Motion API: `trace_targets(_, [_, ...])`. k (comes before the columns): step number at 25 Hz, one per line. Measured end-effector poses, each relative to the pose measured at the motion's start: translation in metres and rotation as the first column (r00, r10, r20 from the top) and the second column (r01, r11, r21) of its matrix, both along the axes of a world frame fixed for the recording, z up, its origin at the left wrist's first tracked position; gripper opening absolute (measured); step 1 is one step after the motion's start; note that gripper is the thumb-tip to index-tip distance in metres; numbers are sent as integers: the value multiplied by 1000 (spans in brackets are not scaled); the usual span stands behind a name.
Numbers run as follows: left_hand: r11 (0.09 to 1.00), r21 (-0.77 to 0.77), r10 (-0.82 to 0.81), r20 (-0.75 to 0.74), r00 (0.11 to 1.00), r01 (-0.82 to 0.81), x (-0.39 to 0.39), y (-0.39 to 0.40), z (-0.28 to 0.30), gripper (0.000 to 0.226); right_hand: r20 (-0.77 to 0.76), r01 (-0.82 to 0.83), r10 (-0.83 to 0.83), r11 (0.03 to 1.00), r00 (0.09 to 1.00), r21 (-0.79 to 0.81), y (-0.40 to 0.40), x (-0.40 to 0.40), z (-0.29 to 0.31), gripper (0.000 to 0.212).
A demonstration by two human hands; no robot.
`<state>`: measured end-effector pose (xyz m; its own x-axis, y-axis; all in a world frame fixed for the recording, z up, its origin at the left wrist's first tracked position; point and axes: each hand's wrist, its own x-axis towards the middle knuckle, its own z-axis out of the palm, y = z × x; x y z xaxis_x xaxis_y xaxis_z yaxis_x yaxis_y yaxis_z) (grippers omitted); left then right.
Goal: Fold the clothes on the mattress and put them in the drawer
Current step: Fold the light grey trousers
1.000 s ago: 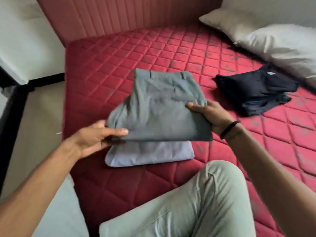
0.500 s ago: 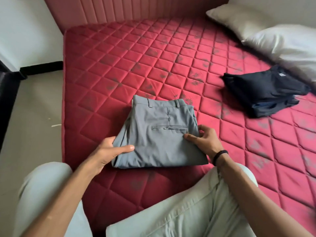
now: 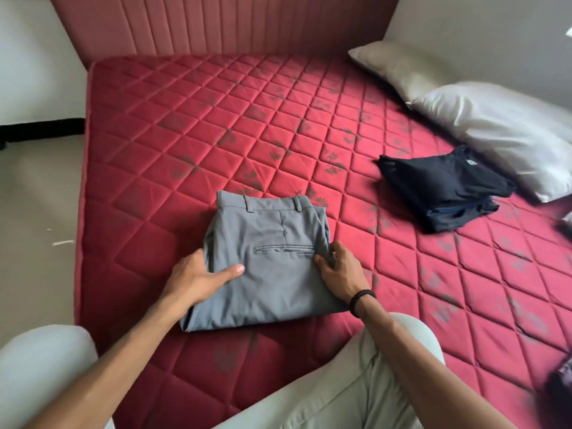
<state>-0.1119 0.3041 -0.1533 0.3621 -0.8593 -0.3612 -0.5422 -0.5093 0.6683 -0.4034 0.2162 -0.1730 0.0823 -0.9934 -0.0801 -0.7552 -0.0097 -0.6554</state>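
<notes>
A red quilted mattress point(image 3: 192, 125) with faded flower prints fills most of the room, its padded ribbed headboard point(image 3: 216, 23) standing along the far side. Pale floor point(image 3: 34, 212) runs down the left, below a white wall. Folded grey trousers point(image 3: 272, 261) lie flat near the mattress's near edge. The left hand point(image 3: 198, 278) grasps their left edge, thumb on top; the right hand point(image 3: 340, 274) pinches the right edge, its grip clenched on the cloth. A folded dark garment point(image 3: 442, 187) sits well apart to the right, beside two pillows point(image 3: 501, 131). Knees in pale trousers point(image 3: 356, 394) show at the near edge.
</notes>
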Motion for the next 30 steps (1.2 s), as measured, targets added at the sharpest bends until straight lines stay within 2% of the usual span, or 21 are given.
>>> trace_targets(3, [1000, -3, -9, -26, 1000, 9, 7, -21, -6, 99, 12, 70, -70, 997, 997, 23, -19, 2, -1, 21])
trace_targets(6, [998, -65, 23, 4, 1000, -22, 34, -41, -7, 81, 119, 78, -82, 996, 990, 37, -46, 32, -4, 30])
trace_targets(9, [989, -92, 126, 72, 989, -119, 98, -70, -7, 67, 189, 21, -20, 1000, 982, 0, -90, 106, -5, 31])
trace_targets(14, [945, -143, 311, 109, 944, -295, 238, -112, -5, 86, 196, -121, 122, 992, 973, -16, -172, 264, -4, 28])
trace_targets(16, [915, -120, 402, 192, 895, -385, 264, -123, -4, 90, 236, -150, 137, 988, 962, 39, -189, 307, -8, 24])
trace_targets(18, [890, -189, 455, 387, 802, -414, 255, -132, -5, 87, 254, -179, 156, 981, 955, 69, -193, 317, -17, 32])
trace_targets(19, [906, -289, 420, 514, 748, -310, 239, -136, -8, 80, 265, -212, 187, 975, 946, 69, -193, 311, -22, 40])
trace_targets(20, [918, -381, 339, 619, 709, -107, 215, -139, -12, 70, 285, -235, 206, 969, 936, 72, -191, 295, -25, 45])
trace_targets(21, [893, -434, 229, 667, 709, 120, 184, -144, -20, 60, 287, -246, 216, 967, 933, 71, -189, 269, -26, 47])
trace_targets(22, [848, -451, 115, 668, 735, 277, 155, -149, -29, 50, 287, -241, 214, 969, 934, 62, -184, 240, -30, 47])
trace_targets(24, [786, -478, 4, 636, 771, 391, 93, -166, -43, 36, 280, -150, 129, 987, 951, 56, -176, 159, -35, 42])
trace_targets(26, [787, -465, -75, 580, 811, 405, 15, -190, -43, 44, 287, 73, -84, 996, 954, 51, -161, 51, -40, 48])
trace_targets(27, [812, -442, -144, 482, 864, 382, -23, -203, -40, 56, 355, 227, -229, 973, 906, 50, -151, -4, -45, 52])
trace_targets(28, [851, -396, -212, 340, 916, 345, -65, -223, -35, 70, 478, 422, -403, 903, 780, 73, -140, -60, -45, 51])
trace_targets(30, [932, -267, -230, 87, 969, 245, -139, -275, -29, 97, 682, 744, -639, 635, 357, 206, -127, -147, -38, 47])
